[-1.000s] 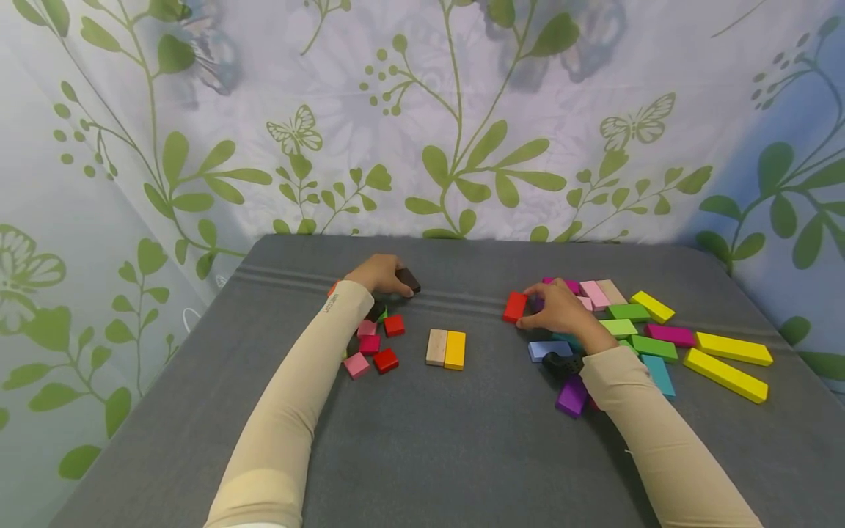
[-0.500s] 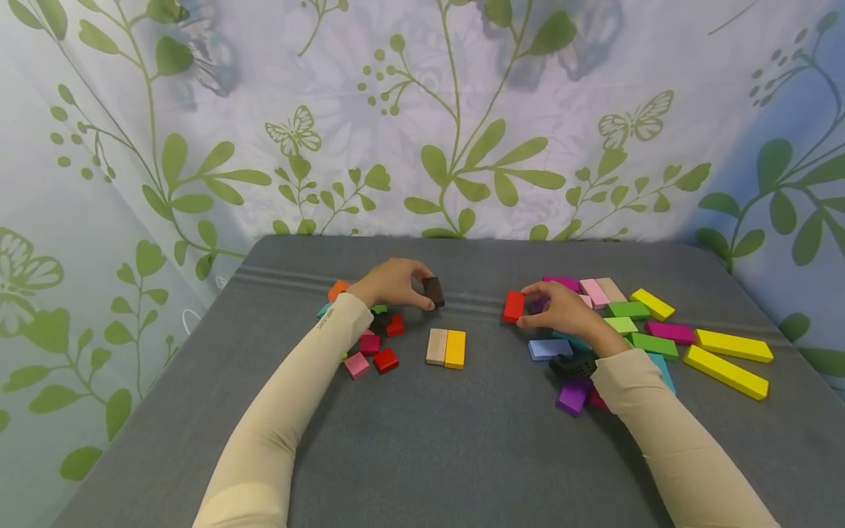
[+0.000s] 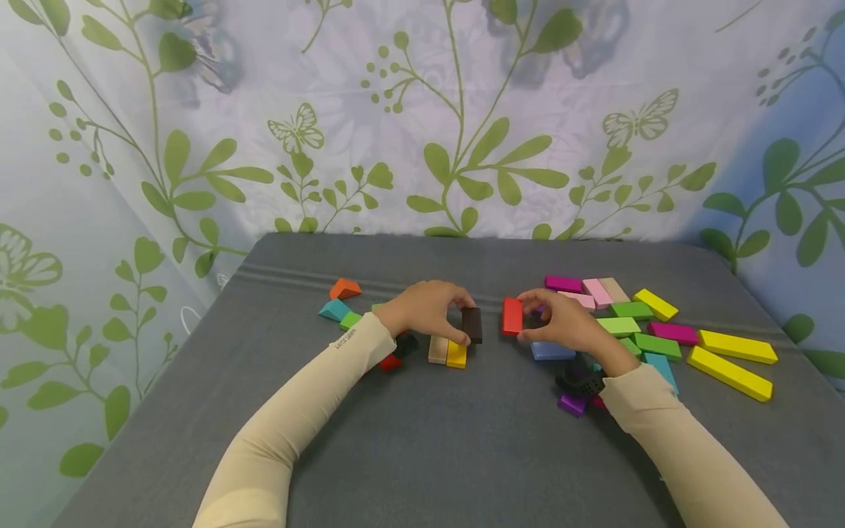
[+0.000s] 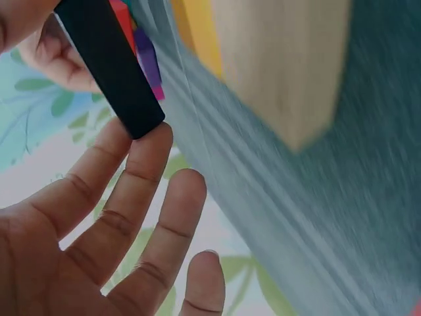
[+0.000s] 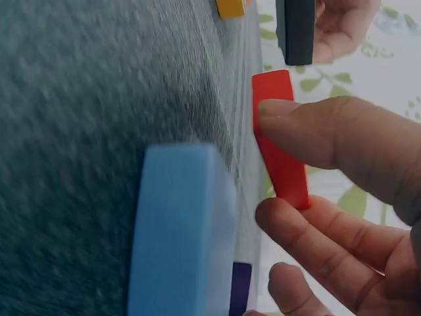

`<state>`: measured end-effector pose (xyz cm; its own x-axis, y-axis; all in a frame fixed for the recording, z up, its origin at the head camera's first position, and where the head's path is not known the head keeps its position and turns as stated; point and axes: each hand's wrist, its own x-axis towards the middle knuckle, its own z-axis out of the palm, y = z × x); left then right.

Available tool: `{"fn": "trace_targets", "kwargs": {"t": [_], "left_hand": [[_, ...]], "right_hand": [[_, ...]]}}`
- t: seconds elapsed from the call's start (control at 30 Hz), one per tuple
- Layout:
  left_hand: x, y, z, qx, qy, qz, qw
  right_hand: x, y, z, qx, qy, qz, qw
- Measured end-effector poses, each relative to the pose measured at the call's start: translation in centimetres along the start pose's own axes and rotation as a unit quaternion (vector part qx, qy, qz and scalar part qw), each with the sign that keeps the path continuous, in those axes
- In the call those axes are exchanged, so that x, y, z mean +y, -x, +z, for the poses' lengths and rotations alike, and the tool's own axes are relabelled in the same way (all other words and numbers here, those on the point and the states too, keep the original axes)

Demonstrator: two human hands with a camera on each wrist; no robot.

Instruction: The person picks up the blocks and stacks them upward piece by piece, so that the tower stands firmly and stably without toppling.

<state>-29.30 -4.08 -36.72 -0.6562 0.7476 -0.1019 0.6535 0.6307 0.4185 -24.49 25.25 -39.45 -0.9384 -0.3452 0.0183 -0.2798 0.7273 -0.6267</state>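
My left hand [image 3: 429,308] pinches a dark brown block [image 3: 472,325] between thumb and fingertips. In the left wrist view the dark block [image 4: 112,66] stands at the ends of the upper fingers, and the other fingers extend free. Facing it across a narrow gap, my right hand [image 3: 557,323] pinches a red block [image 3: 512,317]. The right wrist view has the thumb on one side of the red block [image 5: 279,151] and fingers on the other. Below the left hand, a plain wood block [image 3: 438,350] and a yellow block [image 3: 456,356] lie side by side on the grey table [image 3: 422,440].
Right of my right hand lie several coloured blocks, among them a blue block [image 3: 553,351], a green block [image 3: 656,346] and a long yellow block [image 3: 729,372]. An orange block [image 3: 345,288] and a teal block [image 3: 335,309] lie at the left. A patterned curtain [image 3: 370,132] hangs behind.
My left hand has carried the dark block rightward and a little nearer, from the left pile to close beside the red block. The right hand has barely moved and still holds the red block.
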Motion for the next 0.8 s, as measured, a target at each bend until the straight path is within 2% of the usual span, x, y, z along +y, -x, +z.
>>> {"fn": "trace_targets", "kwargs": {"t": [0.17,0.37,0.6,0.8], "left_hand": [[1.3,-0.1,0.8,-0.016,-0.018,0.023,0.9994],[2.2,0.0,1.6,-0.031,-0.05,0.016,0.9981],[2.3,0.2,2.2,-0.036,-0.104,0.011,0.9938],[2.5,0.3,2.3,-0.038,-0.12,0.009,0.992]], "right_hand": [[-1.0,0.6,0.3,-0.024,0.019,-0.01,0.9995],[-1.5,1.0,0.5,-0.057,0.038,-0.056,0.9961],[-1.9,1.2,0.8,-0.08,0.053,-0.087,0.9916],[-2.6,1.4,1.4,-0.081,0.078,-0.091,0.9896]]}}
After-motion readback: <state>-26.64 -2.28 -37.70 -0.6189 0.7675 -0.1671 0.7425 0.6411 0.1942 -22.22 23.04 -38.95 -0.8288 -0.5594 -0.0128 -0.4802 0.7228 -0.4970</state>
